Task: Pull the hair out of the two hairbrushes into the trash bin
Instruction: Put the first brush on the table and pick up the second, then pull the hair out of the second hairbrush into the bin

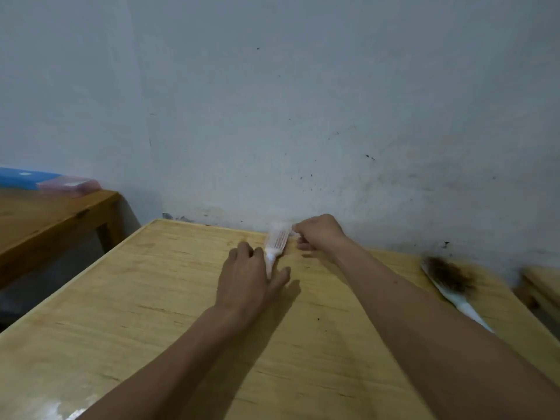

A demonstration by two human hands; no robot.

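Observation:
A white hairbrush (278, 241) lies on the wooden table (169, 301) near the wall, head pointing away from me. My left hand (248, 275) grips its handle from the left. My right hand (318, 231) pinches the far right edge of the brush head, its fingers curled; what it pinches is blurred. A second white hairbrush (448, 280), its head full of dark brown hair, lies at the table's right side with the handle toward me. No trash bin is in view.
A grey stained wall (303, 116) rises right behind the table. A darker wooden table (45, 219) stands to the left with a blue box (27, 178) and a pink one (72, 184). Another wooden piece (542, 286) sits at the far right.

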